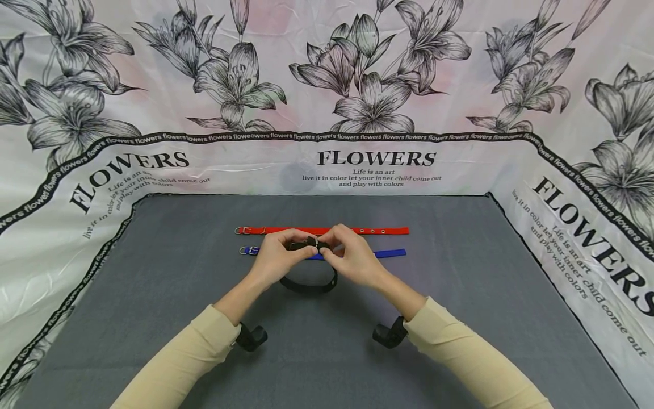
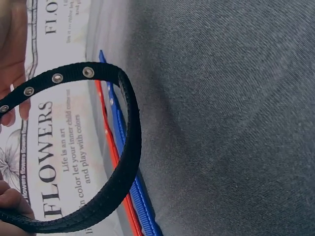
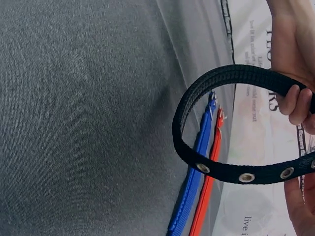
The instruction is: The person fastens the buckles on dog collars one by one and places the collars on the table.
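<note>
Centrally in the head view, the black collar [image 1: 309,288] is held over the bench [image 1: 460,318], its loop extending toward the near side. The left hand [image 1: 273,255] and the right hand [image 1: 357,260] each pinch it between thumb and fingertips, one at either side of the metal buckle [image 1: 316,243], with no slack visible in either grip. On the far side, the red collar [image 1: 378,231] lies straight from left to right; the blue collar [image 1: 390,253] lies just nearer, partly hidden by the hands. Caution: if either pinch loosens, the strap could spring out of the buckle. A twisted strap would probably jam there or sit crooked. Fingers cover this point, so engagement cannot be confirmed.

In the left wrist view, a row of eyelets [image 2: 57,77] shows along the right length of the loop, a detail the head view does not resolve. The buckle is absent, and both hands are cut off at the edge; their hold cannot be verified here.

In the right wrist view, the left hand's fingers [image 3: 299,105] curl round the left length of strap, which the head view hides. Metal fittings [image 3: 213,98] also appear at the blue collar's left end; the left wrist view omits them.
</note>
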{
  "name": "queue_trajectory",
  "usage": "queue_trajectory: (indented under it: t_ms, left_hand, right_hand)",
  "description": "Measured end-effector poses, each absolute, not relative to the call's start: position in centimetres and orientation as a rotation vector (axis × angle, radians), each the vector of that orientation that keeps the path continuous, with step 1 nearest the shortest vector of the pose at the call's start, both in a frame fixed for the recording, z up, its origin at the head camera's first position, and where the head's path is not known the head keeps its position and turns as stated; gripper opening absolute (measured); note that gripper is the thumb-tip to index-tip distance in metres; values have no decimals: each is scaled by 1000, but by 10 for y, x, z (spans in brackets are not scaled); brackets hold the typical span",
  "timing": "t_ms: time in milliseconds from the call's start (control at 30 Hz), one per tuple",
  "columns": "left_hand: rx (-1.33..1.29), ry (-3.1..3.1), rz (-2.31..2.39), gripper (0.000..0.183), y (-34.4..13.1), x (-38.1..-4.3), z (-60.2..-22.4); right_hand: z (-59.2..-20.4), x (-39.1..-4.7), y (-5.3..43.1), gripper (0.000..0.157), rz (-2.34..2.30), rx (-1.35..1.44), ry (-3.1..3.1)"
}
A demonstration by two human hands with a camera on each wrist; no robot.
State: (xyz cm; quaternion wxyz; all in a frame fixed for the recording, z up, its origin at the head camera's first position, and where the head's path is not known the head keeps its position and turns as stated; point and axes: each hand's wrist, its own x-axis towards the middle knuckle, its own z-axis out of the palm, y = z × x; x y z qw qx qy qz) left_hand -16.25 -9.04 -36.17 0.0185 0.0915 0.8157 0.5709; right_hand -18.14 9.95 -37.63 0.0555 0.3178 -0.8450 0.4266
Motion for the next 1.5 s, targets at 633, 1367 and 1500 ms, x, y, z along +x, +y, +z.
queue_trajectory:
  t_ms: [633, 1367, 1500]
  left_hand:
    - [347, 2385, 1988, 23, -92, -157, -350]
    - [286, 2236, 2241, 29, -100, -175, -369]
    - [311, 2209, 2266, 27, -99, -174, -370]
  right_hand:
    - [-378, -181, 100, 18, 1365, 902, -2593]
    - [-383, -185, 100, 19, 1393, 814, -2609]
    - [-383, -185, 99, 21, 1413, 799, -2578]
